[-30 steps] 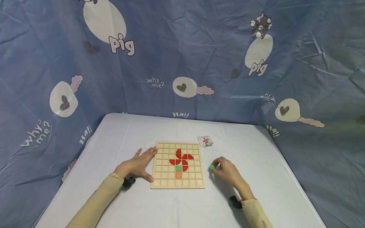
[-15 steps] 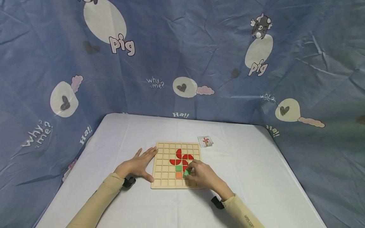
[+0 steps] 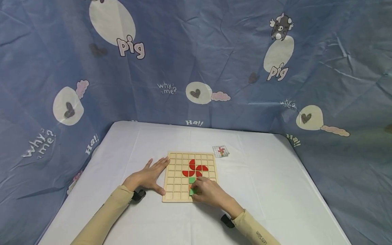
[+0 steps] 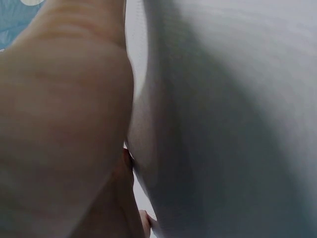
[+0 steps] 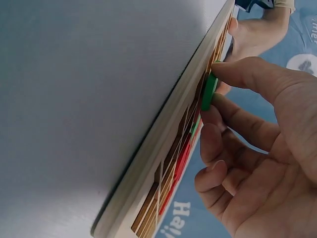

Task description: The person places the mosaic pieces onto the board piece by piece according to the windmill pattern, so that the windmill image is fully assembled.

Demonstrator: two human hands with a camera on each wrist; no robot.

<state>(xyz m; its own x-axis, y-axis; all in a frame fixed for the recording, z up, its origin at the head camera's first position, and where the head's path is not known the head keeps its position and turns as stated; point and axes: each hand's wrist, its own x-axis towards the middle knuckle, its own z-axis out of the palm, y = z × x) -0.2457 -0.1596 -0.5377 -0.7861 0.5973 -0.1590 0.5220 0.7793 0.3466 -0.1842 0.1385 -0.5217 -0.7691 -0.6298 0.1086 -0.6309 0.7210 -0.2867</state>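
A wooden grid board (image 3: 178, 188) lies on the white table. My right hand (image 3: 211, 194) pinches a green square tile (image 5: 209, 91) between thumb and finger, tilted over the board's lower middle cells. Several red quarter-round pieces (image 3: 192, 165) form a pinwheel in the grid, and another green square tile (image 3: 192, 180) sits just below them. Beneath that, a sliver of an orange tile (image 3: 190, 186) shows past my right fingers, the rest hidden. My left hand (image 3: 149, 177) is spread, with fingertips and thumb at the board's left edge.
A small pattern card (image 3: 221, 151) with a red pinwheel print lies beyond the board's upper right corner. White cloth (image 3: 257, 163) covers the table, and a blue printed curtain (image 3: 171, 61) hangs behind and along both sides.
My right hand has carried the green tile left from the table beside the board to the grid, then slightly nearer to me below the orange tile. The left hand has stayed put.
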